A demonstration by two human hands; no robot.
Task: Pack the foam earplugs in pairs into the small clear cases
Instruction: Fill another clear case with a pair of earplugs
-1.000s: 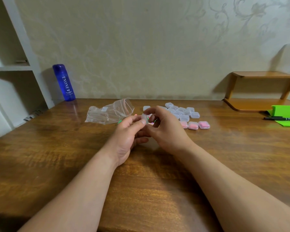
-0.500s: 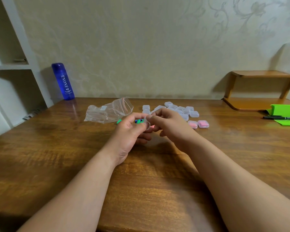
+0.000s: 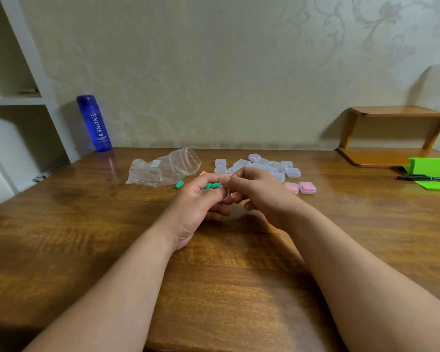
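Clear case [image 3: 225, 193]: one, mid-table, pinched between the curled fingers of the left hand [image 3: 196, 203] and the right hand [image 3: 261, 193]; contents cannot be told.
Green earplugs [image 3: 179, 184]: lie loose on the table [image 3: 87, 224], just beyond the left hand, beside a plastic bag [image 3: 163, 168].
Spare cases [image 3: 264, 165]: cluster, far side of the hands.
Pink-filled cases [image 3: 307, 187]: two, right of the hands.

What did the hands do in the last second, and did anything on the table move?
The left hand and right hand moved a little nearer the person, still pinching the small clear case between them. Green earplugs now show behind the left fingers. Nothing was let go. The plastic bag, blue bottle, empty cases and pink-filled cases stayed put.
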